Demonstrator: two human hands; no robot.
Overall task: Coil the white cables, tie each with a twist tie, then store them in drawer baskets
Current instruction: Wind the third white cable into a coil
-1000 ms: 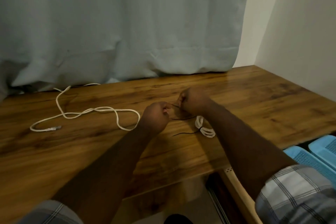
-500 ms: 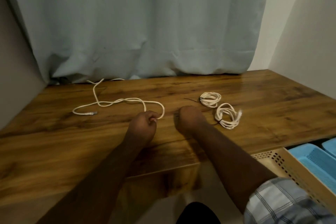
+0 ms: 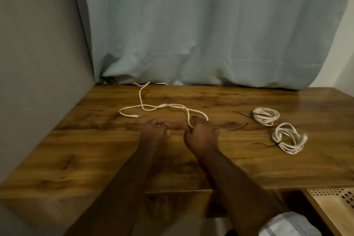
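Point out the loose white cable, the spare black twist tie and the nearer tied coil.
loose white cable (image 3: 164,105): head view, on its middle run.
spare black twist tie (image 3: 237,128): head view, mid-length.
nearer tied coil (image 3: 288,138): head view, on its strands.

No text, label, brand, number or sign could be read anywhere in the view.
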